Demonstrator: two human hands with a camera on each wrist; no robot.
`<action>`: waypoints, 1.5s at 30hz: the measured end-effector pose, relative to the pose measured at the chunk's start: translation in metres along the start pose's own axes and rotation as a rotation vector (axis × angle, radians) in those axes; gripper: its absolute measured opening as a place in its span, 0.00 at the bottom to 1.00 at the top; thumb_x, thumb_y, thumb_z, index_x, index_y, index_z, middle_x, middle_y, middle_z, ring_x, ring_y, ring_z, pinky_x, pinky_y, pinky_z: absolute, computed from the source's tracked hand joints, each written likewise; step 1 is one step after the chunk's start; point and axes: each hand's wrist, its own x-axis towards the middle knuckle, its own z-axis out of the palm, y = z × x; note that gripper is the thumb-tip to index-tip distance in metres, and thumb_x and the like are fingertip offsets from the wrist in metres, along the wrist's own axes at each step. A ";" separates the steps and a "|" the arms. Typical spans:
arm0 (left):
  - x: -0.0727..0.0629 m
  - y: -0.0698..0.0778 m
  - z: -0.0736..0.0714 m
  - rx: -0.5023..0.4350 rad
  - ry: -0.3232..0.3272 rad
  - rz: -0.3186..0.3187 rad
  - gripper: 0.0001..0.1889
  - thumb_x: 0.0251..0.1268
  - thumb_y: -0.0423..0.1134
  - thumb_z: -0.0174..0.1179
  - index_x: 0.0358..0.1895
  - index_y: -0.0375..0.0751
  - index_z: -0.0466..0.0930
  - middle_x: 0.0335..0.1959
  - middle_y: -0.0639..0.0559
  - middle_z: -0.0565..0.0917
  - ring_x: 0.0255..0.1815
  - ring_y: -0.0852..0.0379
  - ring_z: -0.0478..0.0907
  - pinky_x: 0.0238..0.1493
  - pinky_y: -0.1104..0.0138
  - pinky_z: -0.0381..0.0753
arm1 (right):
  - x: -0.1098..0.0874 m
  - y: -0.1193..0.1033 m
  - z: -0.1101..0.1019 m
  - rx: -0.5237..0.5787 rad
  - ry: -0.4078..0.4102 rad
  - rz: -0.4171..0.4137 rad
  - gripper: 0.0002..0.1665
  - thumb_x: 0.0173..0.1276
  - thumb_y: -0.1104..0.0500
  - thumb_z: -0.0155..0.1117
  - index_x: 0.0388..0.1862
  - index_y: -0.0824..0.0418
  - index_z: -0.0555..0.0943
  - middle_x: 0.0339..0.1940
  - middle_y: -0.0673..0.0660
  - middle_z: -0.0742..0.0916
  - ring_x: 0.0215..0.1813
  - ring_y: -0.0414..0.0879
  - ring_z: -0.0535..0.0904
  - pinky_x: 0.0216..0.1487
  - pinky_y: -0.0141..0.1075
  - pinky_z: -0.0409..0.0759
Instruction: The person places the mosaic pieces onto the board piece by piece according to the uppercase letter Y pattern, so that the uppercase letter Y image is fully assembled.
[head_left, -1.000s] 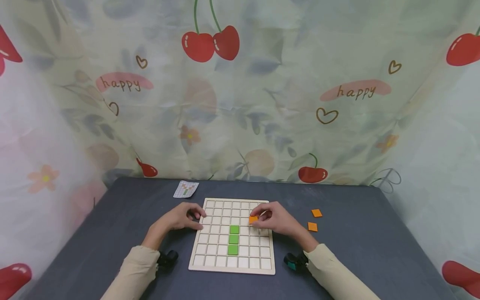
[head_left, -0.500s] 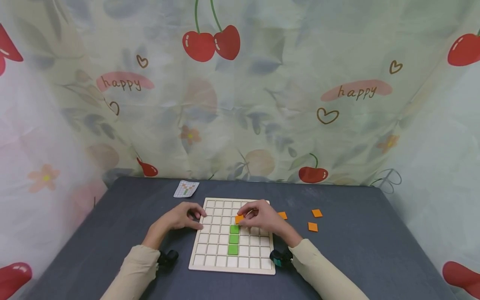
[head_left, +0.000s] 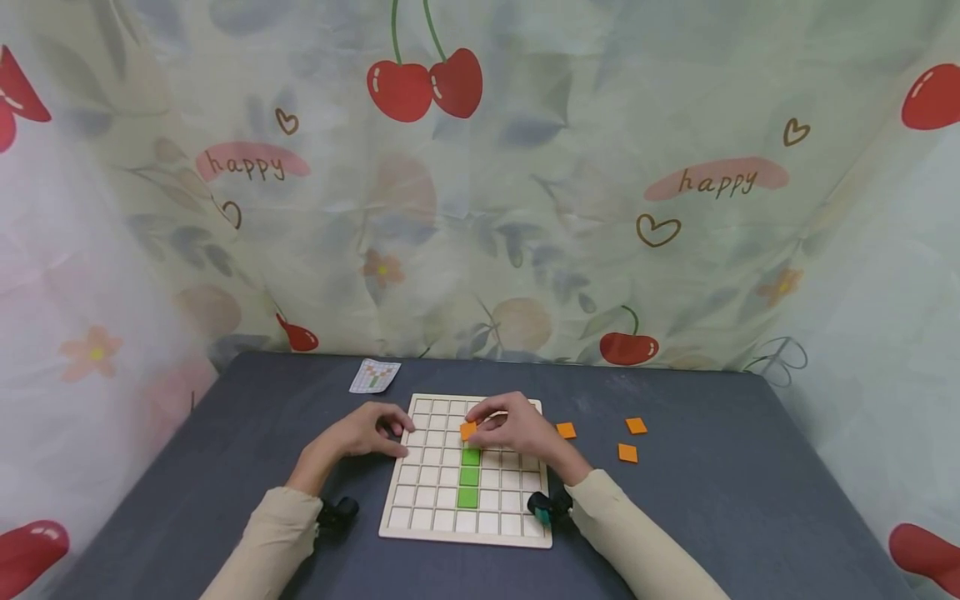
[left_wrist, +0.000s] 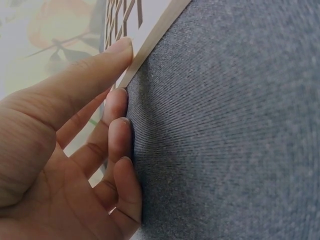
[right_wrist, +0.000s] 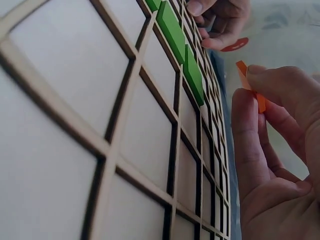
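My right hand [head_left: 516,427] pinches an orange square tile [head_left: 468,431] between thumb and fingertips, above the wooden grid board [head_left: 465,542]. In the right wrist view the orange tile [right_wrist: 242,75] is held tilted, apart from the board. Below it, green tiles [head_left: 468,476] form a column in the grid's middle. My left hand [head_left: 367,433] holds the board's left edge. The left wrist view has its thumb [left_wrist: 107,65] on the wooden frame, with the other fingers curled beside the edge, near the tabletop.
Right of the board lie three loose orange tiles, one near its edge [head_left: 566,430] and two farther out, the back one [head_left: 636,426] and the front one [head_left: 627,453]. A small pattern card [head_left: 374,376] lies behind the board's left corner on the dark tabletop [head_left: 712,500].
My right hand has carried the orange tile leftward over the board, to above the green column. A loose orange tile has come into view behind that wrist. The left hand stays at the board's edge.
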 end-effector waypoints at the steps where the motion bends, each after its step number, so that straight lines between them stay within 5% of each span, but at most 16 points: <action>1: 0.000 0.000 0.000 0.001 0.000 0.000 0.15 0.56 0.30 0.76 0.46 0.35 0.85 0.36 0.48 0.78 0.36 0.53 0.71 0.41 0.59 0.73 | 0.001 0.000 0.001 -0.002 0.007 0.005 0.17 0.62 0.64 0.77 0.50 0.64 0.87 0.47 0.57 0.88 0.44 0.52 0.86 0.48 0.41 0.82; 10: 0.001 0.000 -0.001 0.012 0.005 -0.012 0.15 0.55 0.30 0.77 0.46 0.35 0.85 0.36 0.49 0.78 0.36 0.53 0.72 0.42 0.59 0.73 | 0.018 -0.002 0.009 0.008 0.060 0.008 0.16 0.63 0.67 0.76 0.50 0.69 0.86 0.47 0.63 0.86 0.44 0.54 0.86 0.45 0.40 0.82; 27: 0.003 0.000 0.000 0.037 0.006 -0.017 0.15 0.54 0.30 0.77 0.45 0.38 0.85 0.35 0.49 0.78 0.36 0.53 0.72 0.41 0.60 0.73 | 0.048 -0.003 0.031 -0.144 0.129 0.027 0.17 0.61 0.63 0.78 0.48 0.68 0.88 0.41 0.56 0.89 0.38 0.45 0.85 0.41 0.37 0.81; 45: 0.003 -0.001 -0.001 0.038 0.006 -0.017 0.15 0.54 0.31 0.78 0.44 0.38 0.85 0.35 0.50 0.78 0.36 0.54 0.72 0.42 0.61 0.73 | 0.056 -0.007 0.040 -0.247 0.134 0.079 0.11 0.60 0.64 0.79 0.41 0.64 0.89 0.37 0.54 0.88 0.37 0.44 0.83 0.41 0.37 0.80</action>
